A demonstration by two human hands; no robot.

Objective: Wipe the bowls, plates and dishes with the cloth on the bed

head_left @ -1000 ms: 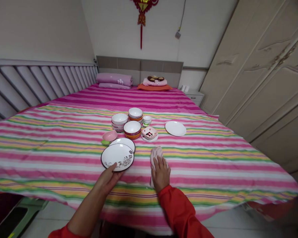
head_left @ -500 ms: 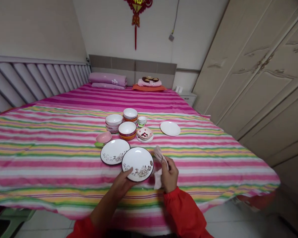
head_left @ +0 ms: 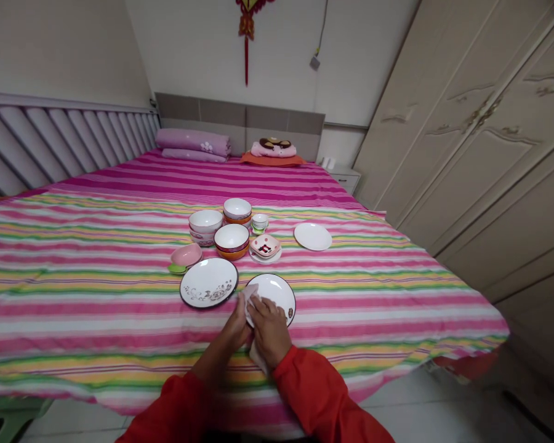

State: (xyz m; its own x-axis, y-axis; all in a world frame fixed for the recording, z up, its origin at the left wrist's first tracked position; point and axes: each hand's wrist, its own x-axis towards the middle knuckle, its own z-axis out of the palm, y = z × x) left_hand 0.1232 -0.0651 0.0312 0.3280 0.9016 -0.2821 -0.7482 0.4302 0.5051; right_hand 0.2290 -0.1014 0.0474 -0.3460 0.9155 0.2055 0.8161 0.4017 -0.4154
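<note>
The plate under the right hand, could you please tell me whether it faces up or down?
It faces up: the plate shows its white inner surface, the right hand covering part.

Nothing legible to call here — not a word, brand or number comes through. Over on the pink dish there's a red-and-black print, too small to tell as lettering or picture, and on the held plate, a scrap of dark print near the rim — unreadable too.

Cloth moved; now touching plate
</note>
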